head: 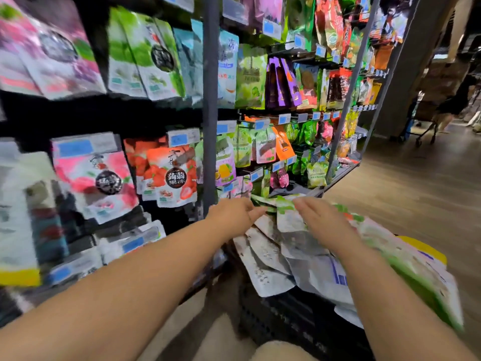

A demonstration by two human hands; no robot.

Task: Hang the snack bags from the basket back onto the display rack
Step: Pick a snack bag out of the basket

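A heap of green-and-white snack bags [268, 251] lay piled in a black basket [286, 316], spilling over its rim, just beside the foot of the display rack [210, 100]. Both hands were spread with straight fingers at the basket's far edge. The left hand [234, 214] touched a bag's corner, and the right hand [321, 224] rested flat on top. Colourful packets [169, 175] hung on the rack.
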